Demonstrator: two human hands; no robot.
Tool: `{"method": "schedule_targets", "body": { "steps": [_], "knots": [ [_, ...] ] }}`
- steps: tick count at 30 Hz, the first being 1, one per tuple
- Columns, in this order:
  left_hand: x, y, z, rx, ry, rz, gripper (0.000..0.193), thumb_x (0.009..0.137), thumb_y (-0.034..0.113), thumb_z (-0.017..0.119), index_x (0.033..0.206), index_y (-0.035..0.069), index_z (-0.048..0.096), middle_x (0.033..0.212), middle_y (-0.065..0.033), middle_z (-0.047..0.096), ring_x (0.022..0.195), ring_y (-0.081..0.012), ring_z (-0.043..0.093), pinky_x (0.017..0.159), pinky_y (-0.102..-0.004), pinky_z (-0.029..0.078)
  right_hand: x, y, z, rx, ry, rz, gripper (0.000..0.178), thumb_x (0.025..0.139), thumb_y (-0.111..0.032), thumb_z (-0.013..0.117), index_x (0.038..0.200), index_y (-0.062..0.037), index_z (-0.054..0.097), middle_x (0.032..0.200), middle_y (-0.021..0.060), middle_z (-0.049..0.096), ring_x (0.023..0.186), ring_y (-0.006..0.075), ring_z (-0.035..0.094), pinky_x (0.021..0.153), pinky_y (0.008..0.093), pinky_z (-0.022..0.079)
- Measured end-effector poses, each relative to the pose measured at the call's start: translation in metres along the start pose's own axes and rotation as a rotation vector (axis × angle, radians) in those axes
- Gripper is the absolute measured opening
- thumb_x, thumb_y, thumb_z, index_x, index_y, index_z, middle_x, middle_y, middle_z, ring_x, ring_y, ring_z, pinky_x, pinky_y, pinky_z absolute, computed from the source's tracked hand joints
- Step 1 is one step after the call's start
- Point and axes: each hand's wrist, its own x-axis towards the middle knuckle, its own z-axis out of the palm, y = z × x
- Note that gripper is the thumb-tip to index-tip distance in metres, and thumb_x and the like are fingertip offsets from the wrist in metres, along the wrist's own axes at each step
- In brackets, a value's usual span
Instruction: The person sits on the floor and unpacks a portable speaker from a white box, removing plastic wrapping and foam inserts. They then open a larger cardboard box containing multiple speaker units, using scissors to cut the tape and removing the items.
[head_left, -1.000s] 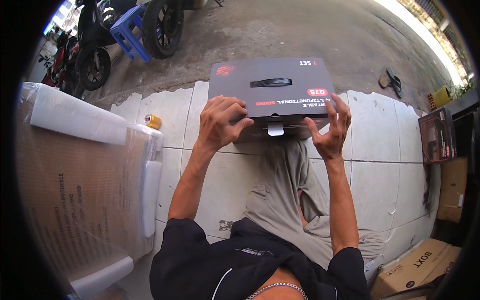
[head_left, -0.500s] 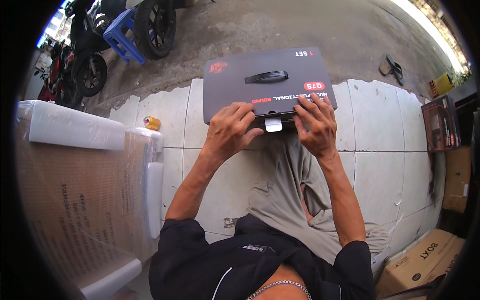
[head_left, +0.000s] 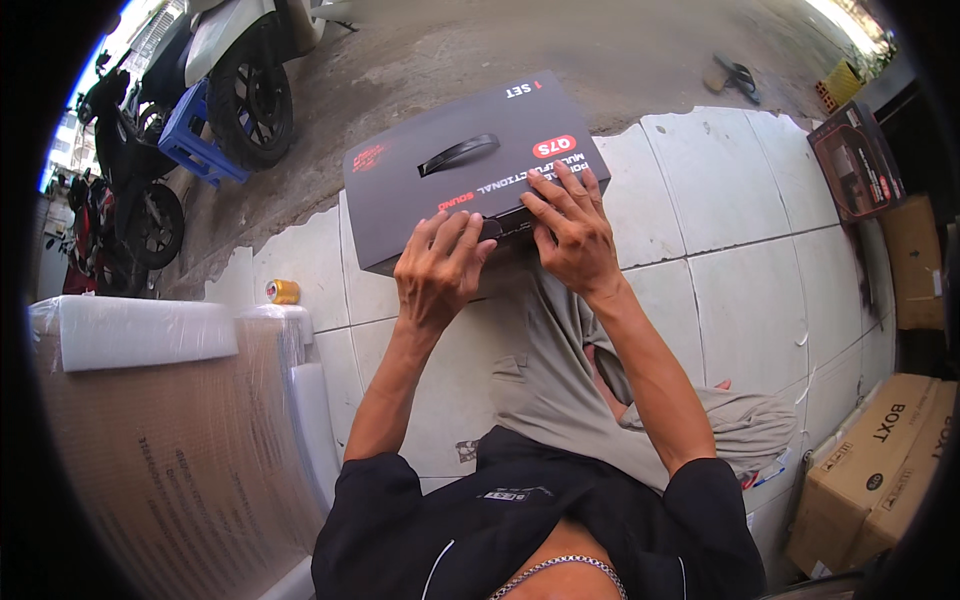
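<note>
A dark grey cardboard box (head_left: 430, 190) with a black carry handle (head_left: 458, 155) on its top sits in front of me on the tiles, turned slightly askew. My left hand (head_left: 438, 268) rests on its near edge, fingers bent over the top and the thumb at the notch in the middle of that edge. Toward the near right corner, my right hand (head_left: 575, 232) lies with spread fingers on the lid and its thumb by the front face. Neither hand grasps anything. The box's front face is mostly in shadow and partly hidden by my hands.
On the left stands a large plastic-wrapped carton (head_left: 200, 430) with white foam edges, near a yellow tape roll (head_left: 283, 291). Brown cartons (head_left: 870, 450) and another dark box (head_left: 855, 160) line the right. Motorbikes (head_left: 250, 100) and a blue stool (head_left: 200, 140) are beyond.
The white tab that stuck out at the front edge no longer shows. My left thumb has moved in to the notch. In the view, box and hands sit further left and tilted.
</note>
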Motion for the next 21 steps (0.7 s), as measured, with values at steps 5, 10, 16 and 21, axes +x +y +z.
{"method": "schedule_targets", "body": {
  "steps": [5, 10, 16, 21],
  "knots": [
    [-0.003, 0.003, 0.006, 0.088, -0.046, 0.042, 0.027, 0.087, 0.014, 0.073, 0.113, 0.006, 0.071, 0.112, -0.0077, 0.068, 0.101, -0.0299, 0.067, 0.089, -0.0416, 0.054, -0.002, 0.002, 0.008, 0.035, 0.095, -0.017, 0.034, 0.08, -0.007, 0.064, 0.114, -0.0105, 0.068, 0.136, 0.0074, 0.059, 0.137, 0.0323, 0.045, 0.119, 0.0507, 0.026],
    [-0.002, 0.002, 0.01, 0.101, -0.026, 0.054, 0.022, 0.09, 0.011, 0.071, 0.112, 0.008, 0.073, 0.11, -0.0055, 0.07, 0.098, -0.0262, 0.068, 0.081, -0.0357, 0.056, -0.027, -0.009, -0.008, 0.034, 0.084, 0.018, 0.033, 0.087, -0.012, 0.06, 0.119, -0.009, 0.064, 0.144, 0.0156, 0.052, 0.138, 0.0359, 0.043, 0.118, 0.0506, 0.029],
    [0.008, -0.009, 0.01, -0.039, -0.125, -0.267, 0.018, 0.089, 0.016, 0.074, 0.106, 0.01, 0.075, 0.11, -0.0041, 0.071, 0.099, -0.0237, 0.068, 0.079, -0.0354, 0.054, -0.152, 0.008, -0.093, 0.039, 0.145, 0.429, 0.033, 0.078, -0.007, 0.071, 0.111, -0.0052, 0.07, 0.134, 0.022, 0.056, 0.123, 0.0381, 0.055, 0.105, 0.0449, 0.045],
    [0.022, -0.005, 0.003, -0.028, -0.176, -0.157, 0.021, 0.091, 0.022, 0.071, 0.107, 0.01, 0.076, 0.116, -0.0055, 0.071, 0.108, -0.026, 0.065, 0.09, -0.0377, 0.05, -0.296, 0.021, -0.223, -0.29, 0.377, 0.88, 0.022, 0.081, -0.005, 0.073, 0.102, -0.0009, 0.072, 0.123, 0.0136, 0.064, 0.11, 0.0321, 0.062, 0.094, 0.0388, 0.05]
  ]
}}
